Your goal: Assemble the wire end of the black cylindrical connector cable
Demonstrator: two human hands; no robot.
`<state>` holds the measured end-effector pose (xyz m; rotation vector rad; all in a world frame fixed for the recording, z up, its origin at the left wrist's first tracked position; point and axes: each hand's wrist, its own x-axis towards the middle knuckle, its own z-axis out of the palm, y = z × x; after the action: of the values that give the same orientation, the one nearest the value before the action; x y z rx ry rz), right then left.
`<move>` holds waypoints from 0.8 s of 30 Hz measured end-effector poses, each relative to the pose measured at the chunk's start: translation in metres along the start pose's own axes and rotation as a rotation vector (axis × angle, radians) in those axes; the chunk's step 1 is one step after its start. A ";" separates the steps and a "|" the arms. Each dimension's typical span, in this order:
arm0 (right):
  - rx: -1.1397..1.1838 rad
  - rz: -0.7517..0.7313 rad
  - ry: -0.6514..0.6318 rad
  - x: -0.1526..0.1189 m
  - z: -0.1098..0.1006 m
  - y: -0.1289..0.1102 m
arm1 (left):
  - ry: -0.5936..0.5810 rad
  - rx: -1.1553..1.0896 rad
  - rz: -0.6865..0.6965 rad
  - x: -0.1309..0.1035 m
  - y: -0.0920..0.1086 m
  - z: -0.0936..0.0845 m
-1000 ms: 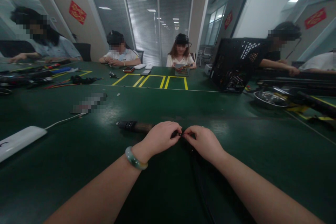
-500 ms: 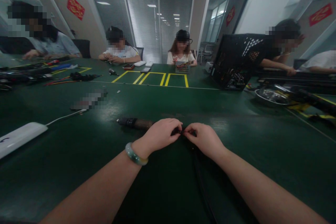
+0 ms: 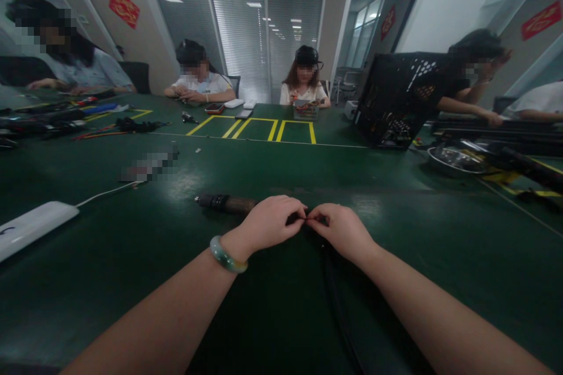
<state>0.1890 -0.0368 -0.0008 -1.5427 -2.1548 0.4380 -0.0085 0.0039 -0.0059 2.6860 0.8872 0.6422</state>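
My left hand (image 3: 278, 217) and my right hand (image 3: 336, 227) meet over the green table, fingertips pinched together and nearly touching. Both are closed on something small and dark that the fingers hide; I cannot make out its kind. A brown and black electric screwdriver (image 3: 226, 204) lies behind my left hand, its chuck pointing left and its other end covered by the hand. From under my right hand a black cable (image 3: 335, 299) runs down toward the near edge.
A white power bank (image 3: 37, 225) with a white cable lies at left. Wire bundles (image 3: 138, 125) sit farther back. A black perforated case (image 3: 391, 99) and a metal bowl (image 3: 457, 159) stand at right. Several people sit around the far side.
My hands stay pinched together in nearly the same place, with only tiny finger shifts. The whole view has moved slightly.
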 end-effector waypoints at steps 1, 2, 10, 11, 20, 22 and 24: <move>0.000 0.007 -0.004 0.000 -0.001 0.000 | 0.001 -0.004 -0.004 0.000 0.001 0.000; -0.001 0.013 -0.008 0.000 -0.001 -0.001 | 0.000 -0.006 -0.010 0.000 0.001 -0.001; -0.001 0.010 -0.004 -0.001 0.000 0.000 | 0.014 -0.043 -0.078 0.002 0.004 -0.002; 0.003 0.017 -0.008 -0.001 0.000 0.000 | 0.034 -0.079 -0.096 0.002 0.004 -0.003; 0.034 0.036 -0.040 0.001 0.001 0.002 | 0.092 -0.159 -0.153 0.002 0.007 -0.007; 0.017 0.032 -0.041 0.001 0.002 0.003 | 0.097 -0.125 -0.093 0.003 0.012 -0.010; -0.002 0.033 -0.029 0.001 0.002 0.003 | 0.130 -0.102 -0.027 -0.001 0.022 -0.017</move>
<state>0.1900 -0.0346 -0.0044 -1.5846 -2.1546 0.4719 -0.0058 -0.0128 0.0164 2.5615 0.8946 0.8410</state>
